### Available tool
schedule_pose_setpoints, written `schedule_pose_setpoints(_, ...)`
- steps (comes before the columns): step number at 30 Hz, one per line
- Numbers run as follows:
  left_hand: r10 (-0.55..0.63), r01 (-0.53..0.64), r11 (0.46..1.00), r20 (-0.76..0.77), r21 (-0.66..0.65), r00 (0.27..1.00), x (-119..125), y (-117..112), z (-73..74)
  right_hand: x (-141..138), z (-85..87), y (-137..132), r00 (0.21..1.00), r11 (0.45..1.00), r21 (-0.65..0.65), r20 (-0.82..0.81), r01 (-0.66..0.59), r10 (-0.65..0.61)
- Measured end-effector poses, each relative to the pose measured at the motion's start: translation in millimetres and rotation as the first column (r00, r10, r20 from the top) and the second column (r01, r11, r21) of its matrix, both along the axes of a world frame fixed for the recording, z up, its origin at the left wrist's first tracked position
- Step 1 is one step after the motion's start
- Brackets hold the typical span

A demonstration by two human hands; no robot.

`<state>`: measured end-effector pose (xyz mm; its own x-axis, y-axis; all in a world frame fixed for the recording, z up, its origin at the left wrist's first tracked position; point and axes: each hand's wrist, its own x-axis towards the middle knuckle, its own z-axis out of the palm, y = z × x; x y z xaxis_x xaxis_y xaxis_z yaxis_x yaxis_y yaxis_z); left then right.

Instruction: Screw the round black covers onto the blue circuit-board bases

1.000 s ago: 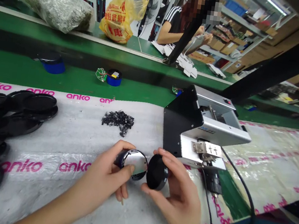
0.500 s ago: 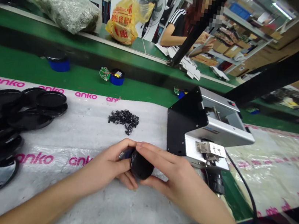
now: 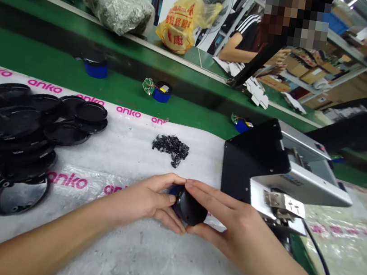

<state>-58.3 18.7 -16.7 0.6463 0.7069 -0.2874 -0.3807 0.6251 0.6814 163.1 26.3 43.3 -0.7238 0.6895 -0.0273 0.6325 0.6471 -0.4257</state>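
Between my two hands is a round blue housing with a black cap point(image 3: 193, 208), tilted so that the cap's flat face is toward the right. My left hand point(image 3: 157, 200) is wrapped round the blue side, thumb lying on it near the cap's edge. Over the cap, my right hand point(image 3: 227, 212) grips the rim, with fingers at the top and the thumb below. Just beyond the hands lies a heap of small black pieces point(image 3: 171, 147) on the white foam sheet point(image 3: 129, 136).
Black round covers point(image 3: 11, 122) are piled at the left. A silver and black machine point(image 3: 282, 165) stands at the right with a cable. Blue housings point(image 3: 162, 93), some with green circuit boards, sit along the green bench point(image 3: 119, 85). Across the bench a person point(image 3: 245, 41) handles white card pieces.
The view has swung left, so everything appears shifted to the right. Both hands still hold the housing, and more of its blue side and the cap's face now shows.
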Motion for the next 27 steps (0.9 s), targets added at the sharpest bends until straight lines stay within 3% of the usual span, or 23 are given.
schedule_pose_setpoints(5,-0.019,0.020,0.999,-0.007,0.044,1.000,-1.3,0.0,-0.8,-1.3,2.6,2.5,0.997,0.999,0.028,0.064,-0.032,0.031)
schedule_pose_setpoints(18,-0.011,0.010,1.000,0.083,0.005,0.996,2.7,1.0,-7.5,-5.7,8.6,17.7,0.991,0.992,0.089,0.108,-0.094,0.084)
schedule_pose_setpoints(27,-0.014,0.015,1.000,-0.060,0.025,0.998,3.1,0.1,2.8,-10.7,7.0,8.9,0.991,0.974,0.209,0.120,-0.087,0.062)
